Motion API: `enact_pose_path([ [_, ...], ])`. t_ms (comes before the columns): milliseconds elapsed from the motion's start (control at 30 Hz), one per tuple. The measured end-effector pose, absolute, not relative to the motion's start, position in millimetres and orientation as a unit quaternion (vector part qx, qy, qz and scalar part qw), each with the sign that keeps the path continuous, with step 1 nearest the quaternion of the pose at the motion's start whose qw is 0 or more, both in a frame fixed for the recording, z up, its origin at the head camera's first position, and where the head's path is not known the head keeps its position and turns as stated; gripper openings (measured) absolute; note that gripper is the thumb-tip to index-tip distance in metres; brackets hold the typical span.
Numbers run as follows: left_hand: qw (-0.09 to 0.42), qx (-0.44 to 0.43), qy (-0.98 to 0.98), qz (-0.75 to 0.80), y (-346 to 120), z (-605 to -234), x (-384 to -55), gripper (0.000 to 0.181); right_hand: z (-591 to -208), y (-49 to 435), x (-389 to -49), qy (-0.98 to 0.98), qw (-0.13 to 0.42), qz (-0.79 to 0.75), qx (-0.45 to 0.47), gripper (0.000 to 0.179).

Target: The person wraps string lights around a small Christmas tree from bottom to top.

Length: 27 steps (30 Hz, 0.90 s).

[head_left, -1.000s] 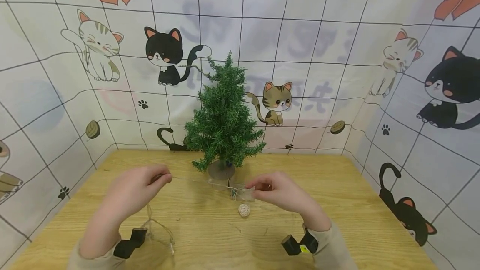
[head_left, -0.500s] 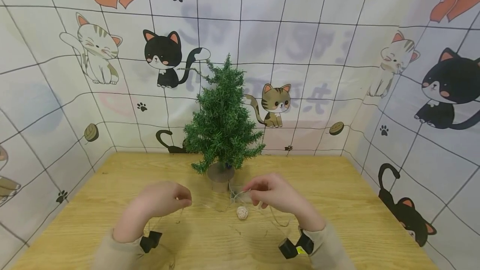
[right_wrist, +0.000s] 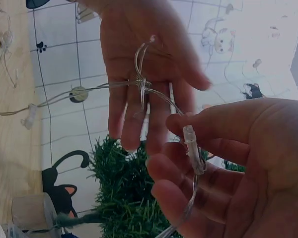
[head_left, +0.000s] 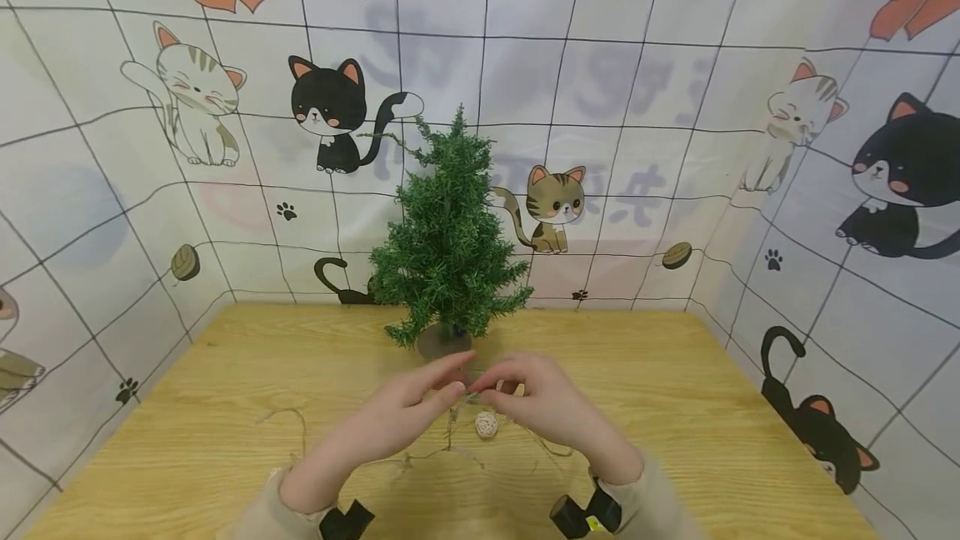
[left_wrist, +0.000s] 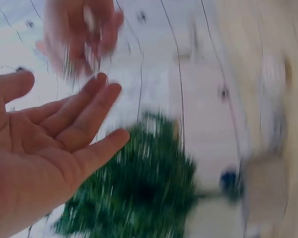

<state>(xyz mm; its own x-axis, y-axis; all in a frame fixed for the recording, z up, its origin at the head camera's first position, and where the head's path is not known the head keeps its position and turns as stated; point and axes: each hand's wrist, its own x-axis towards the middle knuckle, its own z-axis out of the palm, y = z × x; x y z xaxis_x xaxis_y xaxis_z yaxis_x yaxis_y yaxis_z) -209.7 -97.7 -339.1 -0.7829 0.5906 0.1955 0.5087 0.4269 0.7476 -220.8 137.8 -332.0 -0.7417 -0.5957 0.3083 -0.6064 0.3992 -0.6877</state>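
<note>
While both hands meet in front of a small artificial Christmas tree (head_left: 450, 248), the right hand (head_left: 540, 398) holds a clear-wired string light (right_wrist: 191, 148) pinched between thumb and fingers, with one transparent bulb casing lying across the gap below the thumb. The left hand (head_left: 397, 415) is just beside it, its palm turned toward the right hand, the fingers extended and the thumb held apart from them. In the right wrist view the wire crosses in front of the left palm, where a short loop rises from a twisted or knotted spot; whether the wire touches the palm, I cannot tell. The left wrist view is smeared, so the exact spacing of the left fingertips is hard to judge there.

More of the thin wire trails over the pale wood-grain table (head_left: 660, 373), with loose lengths near the left forearm and beneath the right hand. A pale woven ball (head_left: 487, 424) rests on the table just in front of the fingertips, on the wearer's side. The tree stands upright behind the hands on a round, brownish base (head_left: 442, 342), and one thin twig juts left from its upper part. Behind it hangs a white backdrop (head_left: 450, 65) with a black grid, cartoon cats, paw prints and orange hearts. Beige sleeves (head_left: 663, 515) cover both forearms, and small black blocks (head_left: 347, 521) sit at the wrists
</note>
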Motion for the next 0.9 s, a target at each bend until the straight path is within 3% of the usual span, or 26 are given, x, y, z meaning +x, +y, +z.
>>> enact_pose_path([
  [100, 0.087, 0.337, 0.815, 0.463, -90, -336, -202, 0.049, -331, 136, -217, -0.829, 0.028, 0.417, 0.37, 0.013],
  [167, 0.081, 0.341, 0.816, 0.46, -91, -333, -200, 0.047, -331, 135, -216, -0.825, 0.03, 0.422, 0.375, 0.013],
  [400, 0.0, 0.358, 0.839, 0.41, -113, -321, -195, 0.02, -330, 133, -216, -0.825, -0.038, 0.414, 0.382, 0.015],
  [533, -0.051, 0.336, 0.857, 0.387, -135, -309, -192, 0.016, -332, 135, -217, -0.827, -0.071, 0.412, 0.375, 0.013],
  [767, -0.194, 0.23, 0.884, 0.358, -176, -292, -190, 0.014, -333, 139, -218, -0.829, -0.053, 0.414, 0.372, 0.008],
  [900, -0.228, 0.175, 0.88, 0.379, -189, -285, -187, 0.017, -332, 140, -218, -0.833, -0.042, 0.412, 0.367, 0.008],
])
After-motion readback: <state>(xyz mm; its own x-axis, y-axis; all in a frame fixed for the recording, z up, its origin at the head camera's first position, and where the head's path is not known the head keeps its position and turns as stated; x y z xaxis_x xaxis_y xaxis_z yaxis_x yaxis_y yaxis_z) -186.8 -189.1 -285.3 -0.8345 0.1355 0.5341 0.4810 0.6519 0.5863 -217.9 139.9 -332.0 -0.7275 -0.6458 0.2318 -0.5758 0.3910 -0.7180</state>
